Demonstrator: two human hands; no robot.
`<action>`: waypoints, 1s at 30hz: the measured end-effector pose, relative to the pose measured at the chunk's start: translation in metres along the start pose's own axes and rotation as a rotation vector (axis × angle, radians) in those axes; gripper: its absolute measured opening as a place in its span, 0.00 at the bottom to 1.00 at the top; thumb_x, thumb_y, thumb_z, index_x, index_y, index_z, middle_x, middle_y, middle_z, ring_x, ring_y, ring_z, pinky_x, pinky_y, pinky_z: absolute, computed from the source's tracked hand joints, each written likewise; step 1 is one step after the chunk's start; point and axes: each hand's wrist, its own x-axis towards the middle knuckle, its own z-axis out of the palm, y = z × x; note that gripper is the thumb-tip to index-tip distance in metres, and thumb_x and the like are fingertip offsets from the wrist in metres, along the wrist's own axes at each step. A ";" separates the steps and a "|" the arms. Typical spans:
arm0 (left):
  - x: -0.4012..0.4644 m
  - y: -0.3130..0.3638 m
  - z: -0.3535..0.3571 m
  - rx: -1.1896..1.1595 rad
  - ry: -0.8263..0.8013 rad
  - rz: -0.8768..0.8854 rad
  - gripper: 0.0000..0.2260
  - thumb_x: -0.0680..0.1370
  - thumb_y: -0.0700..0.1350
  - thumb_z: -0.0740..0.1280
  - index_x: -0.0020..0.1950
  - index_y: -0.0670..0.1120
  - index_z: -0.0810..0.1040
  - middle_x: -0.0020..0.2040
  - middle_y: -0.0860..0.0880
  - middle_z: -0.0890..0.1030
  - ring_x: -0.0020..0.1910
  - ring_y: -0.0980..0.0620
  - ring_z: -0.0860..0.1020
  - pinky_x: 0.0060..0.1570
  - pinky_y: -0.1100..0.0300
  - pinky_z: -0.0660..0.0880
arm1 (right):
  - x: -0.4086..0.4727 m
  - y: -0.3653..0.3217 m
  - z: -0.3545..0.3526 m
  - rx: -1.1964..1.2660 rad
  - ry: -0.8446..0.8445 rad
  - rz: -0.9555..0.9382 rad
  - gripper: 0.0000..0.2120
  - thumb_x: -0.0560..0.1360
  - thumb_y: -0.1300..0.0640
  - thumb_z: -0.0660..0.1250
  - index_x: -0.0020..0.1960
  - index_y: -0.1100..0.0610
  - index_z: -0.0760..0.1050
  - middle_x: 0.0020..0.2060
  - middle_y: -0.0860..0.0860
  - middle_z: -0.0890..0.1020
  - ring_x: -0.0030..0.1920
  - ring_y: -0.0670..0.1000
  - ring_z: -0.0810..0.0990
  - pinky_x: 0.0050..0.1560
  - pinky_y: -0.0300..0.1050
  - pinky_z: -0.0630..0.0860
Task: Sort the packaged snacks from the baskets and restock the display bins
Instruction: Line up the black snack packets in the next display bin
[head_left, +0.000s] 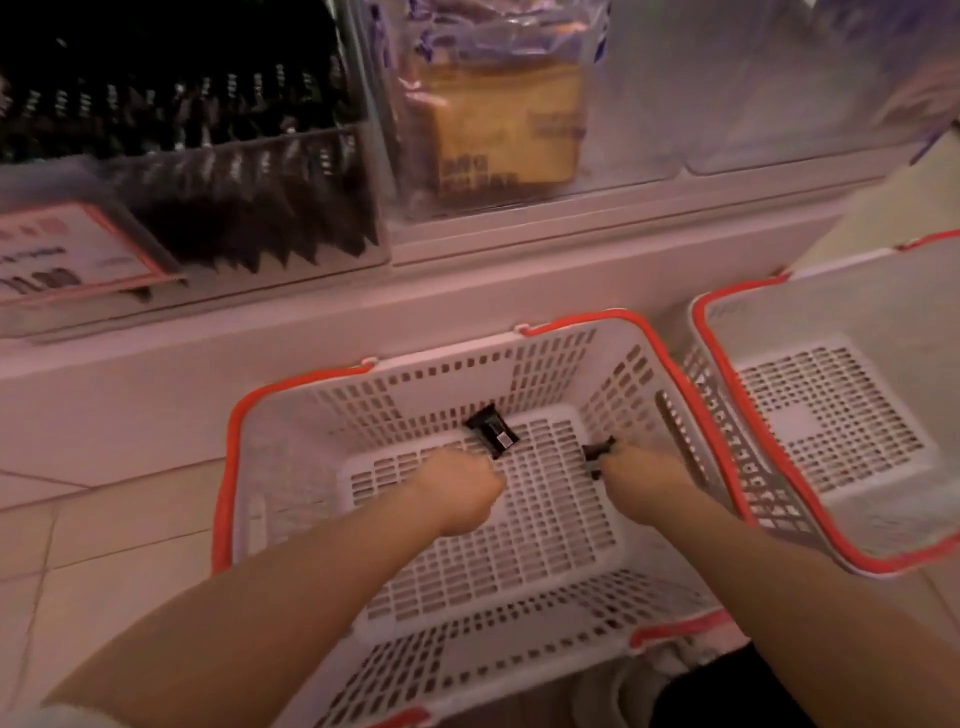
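A white slotted basket (467, 374) with an orange rim sits on the floor below the shelf. Both my arms reach down into it. My left hand (457, 488) is curled at the near end of a small black snack packet (492, 430) on the basket floor; whether it grips it is unclear. My right hand (641, 475) is closed on another small black packet (597, 453) near the basket's right wall. Above, a clear display bin (208, 171) holds a row of several black packets.
A second white basket (831, 405) with an orange rim stands to the right, touching the first. A clear bin with orange-brown packaged snacks (498, 114) sits beside the black-packet bin. A price card (67, 249) hangs at the left. Tiled floor lies to the left.
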 end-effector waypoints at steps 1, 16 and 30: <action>0.009 -0.003 0.006 -0.031 -0.011 -0.019 0.09 0.80 0.39 0.53 0.55 0.42 0.72 0.49 0.42 0.76 0.43 0.43 0.73 0.40 0.51 0.72 | 0.007 0.004 0.010 -0.070 -0.005 -0.006 0.15 0.78 0.62 0.54 0.62 0.59 0.72 0.61 0.57 0.74 0.61 0.58 0.72 0.61 0.53 0.68; 0.138 -0.030 0.051 0.164 0.024 0.061 0.18 0.80 0.37 0.55 0.70 0.41 0.62 0.68 0.41 0.65 0.66 0.42 0.63 0.61 0.51 0.65 | 0.056 0.015 0.051 -0.249 0.330 -0.199 0.12 0.65 0.59 0.61 0.41 0.56 0.83 0.36 0.51 0.82 0.40 0.51 0.81 0.45 0.43 0.77; 0.161 -0.037 0.077 0.473 0.001 0.153 0.18 0.82 0.35 0.48 0.72 0.34 0.54 0.68 0.35 0.65 0.66 0.39 0.65 0.68 0.48 0.57 | 0.028 -0.004 0.045 2.508 -0.365 0.375 0.18 0.80 0.52 0.55 0.61 0.62 0.72 0.42 0.58 0.81 0.38 0.54 0.80 0.37 0.43 0.79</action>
